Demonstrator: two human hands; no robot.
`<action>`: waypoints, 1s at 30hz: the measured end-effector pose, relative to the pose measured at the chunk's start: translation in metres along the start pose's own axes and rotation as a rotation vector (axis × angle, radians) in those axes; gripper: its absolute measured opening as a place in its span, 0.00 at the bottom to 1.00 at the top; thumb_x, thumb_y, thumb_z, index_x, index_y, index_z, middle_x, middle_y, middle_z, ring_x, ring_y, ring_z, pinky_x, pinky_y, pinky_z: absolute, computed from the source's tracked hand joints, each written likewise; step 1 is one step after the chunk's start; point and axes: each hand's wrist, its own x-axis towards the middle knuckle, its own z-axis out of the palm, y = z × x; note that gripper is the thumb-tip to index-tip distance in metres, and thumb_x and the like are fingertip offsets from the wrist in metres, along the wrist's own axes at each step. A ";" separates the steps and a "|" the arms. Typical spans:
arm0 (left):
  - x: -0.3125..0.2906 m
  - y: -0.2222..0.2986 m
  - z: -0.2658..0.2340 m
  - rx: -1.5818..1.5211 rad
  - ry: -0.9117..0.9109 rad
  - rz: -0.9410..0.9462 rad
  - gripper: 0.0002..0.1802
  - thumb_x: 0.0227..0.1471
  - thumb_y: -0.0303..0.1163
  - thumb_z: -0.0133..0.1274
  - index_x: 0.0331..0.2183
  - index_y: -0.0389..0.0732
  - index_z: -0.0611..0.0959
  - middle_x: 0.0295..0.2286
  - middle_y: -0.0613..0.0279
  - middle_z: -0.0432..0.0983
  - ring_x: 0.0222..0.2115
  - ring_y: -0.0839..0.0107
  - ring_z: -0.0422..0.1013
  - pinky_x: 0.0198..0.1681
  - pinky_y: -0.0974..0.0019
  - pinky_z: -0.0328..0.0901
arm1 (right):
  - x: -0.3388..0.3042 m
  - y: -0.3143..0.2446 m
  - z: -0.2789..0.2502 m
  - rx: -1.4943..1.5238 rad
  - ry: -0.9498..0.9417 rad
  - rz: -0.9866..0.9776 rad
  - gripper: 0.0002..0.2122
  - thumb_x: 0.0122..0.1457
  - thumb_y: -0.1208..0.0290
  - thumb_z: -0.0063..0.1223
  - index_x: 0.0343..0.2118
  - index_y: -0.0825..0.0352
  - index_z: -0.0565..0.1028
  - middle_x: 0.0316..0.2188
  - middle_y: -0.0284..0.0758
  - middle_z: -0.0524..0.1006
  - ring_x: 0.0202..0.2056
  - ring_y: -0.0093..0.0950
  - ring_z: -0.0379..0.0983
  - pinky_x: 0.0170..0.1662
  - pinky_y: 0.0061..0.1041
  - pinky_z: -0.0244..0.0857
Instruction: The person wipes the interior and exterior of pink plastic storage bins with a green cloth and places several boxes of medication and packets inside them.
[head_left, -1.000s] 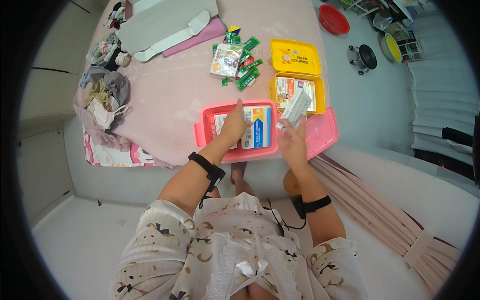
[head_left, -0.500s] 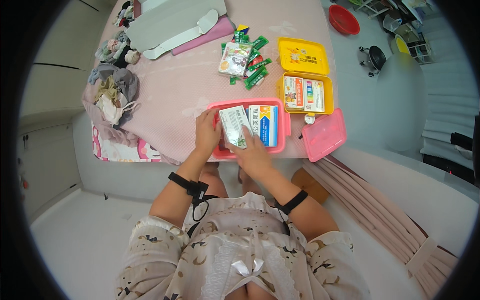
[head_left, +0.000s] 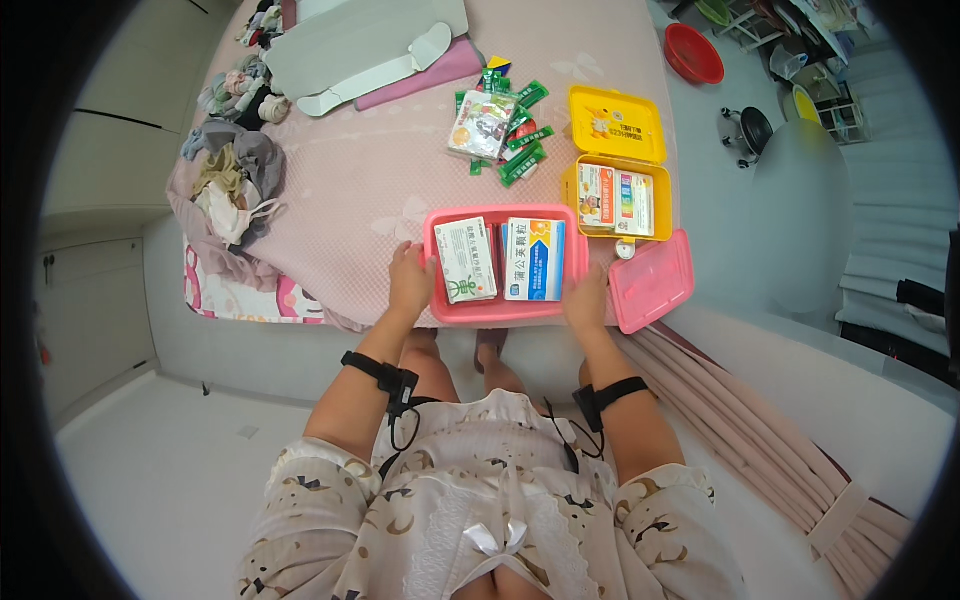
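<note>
A pink plastic box (head_left: 506, 314) stands at the near edge of the bed. My left hand (head_left: 411, 280) grips its left side, and my right hand (head_left: 588, 296) grips its right side, with the fingers partly hidden. Inside, a white and green medicine box (head_left: 466, 260) lies on the left. Beside it on the right is a white, blue and yellow medicine box (head_left: 534, 260). A narrow gap separates the two. The box's pink lid (head_left: 652, 283) lies apart, to the right of my right hand.
A yellow case (head_left: 617, 124) stands open behind the lid, with medicine boxes in it and a small white round thing (head_left: 625, 249) in front. Farther back lie green sachets (head_left: 525, 163) and a clear packet (head_left: 480, 125). Clothes (head_left: 240, 180) and a grey-white cardboard piece (head_left: 360, 50) occupy the left.
My right hand has left the white and green medicine box, which now lies straight inside, and moved to the pink box's right side. My left hand stays at the left side.
</note>
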 end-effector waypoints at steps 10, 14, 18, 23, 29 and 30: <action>0.016 -0.013 -0.028 -0.092 0.037 0.101 0.14 0.44 0.26 0.51 0.34 0.29 0.74 0.49 0.32 0.62 0.51 0.41 0.60 0.55 0.52 0.57 | -0.007 -0.014 0.002 0.058 -0.258 0.002 0.14 0.53 0.75 0.50 0.41 0.73 0.66 0.35 0.57 0.73 0.39 0.53 0.71 0.41 0.44 0.64; 0.047 -0.026 -0.074 -0.109 0.127 0.125 0.12 0.44 0.26 0.51 0.33 0.29 0.75 0.47 0.33 0.64 0.51 0.42 0.60 0.54 0.52 0.57 | 0.003 -0.068 0.016 0.139 -0.244 -0.099 0.12 0.53 0.76 0.50 0.40 0.73 0.67 0.32 0.57 0.74 0.37 0.53 0.71 0.38 0.43 0.65; 0.087 -0.061 -0.123 -0.023 0.231 0.123 0.10 0.45 0.26 0.50 0.32 0.29 0.76 0.45 0.34 0.66 0.52 0.44 0.60 0.54 0.52 0.57 | 0.022 -0.154 0.042 0.141 -0.259 -0.115 0.12 0.54 0.74 0.51 0.40 0.73 0.67 0.32 0.56 0.75 0.37 0.52 0.72 0.38 0.43 0.66; 0.145 -0.083 -0.164 -0.003 0.350 0.099 0.11 0.47 0.25 0.49 0.34 0.27 0.75 0.46 0.33 0.65 0.51 0.44 0.60 0.54 0.54 0.57 | 0.052 -0.217 0.090 0.173 -0.250 -0.097 0.14 0.55 0.72 0.51 0.42 0.72 0.67 0.32 0.55 0.75 0.37 0.51 0.72 0.38 0.42 0.66; 0.181 -0.152 -0.161 0.167 0.268 0.036 0.20 0.47 0.24 0.47 0.44 0.26 0.69 0.51 0.32 0.59 0.52 0.43 0.59 0.55 0.54 0.56 | 0.063 -0.237 0.149 0.294 -0.301 -0.145 0.13 0.56 0.70 0.50 0.41 0.72 0.71 0.35 0.52 0.75 0.38 0.51 0.72 0.40 0.42 0.65; 0.182 -0.165 -0.161 0.168 0.214 -0.005 0.23 0.47 0.23 0.47 0.47 0.27 0.68 0.51 0.32 0.59 0.52 0.42 0.58 0.56 0.53 0.55 | 0.069 -0.239 0.151 0.298 -0.307 -0.147 0.13 0.56 0.70 0.50 0.41 0.72 0.71 0.35 0.52 0.75 0.38 0.51 0.72 0.40 0.42 0.65</action>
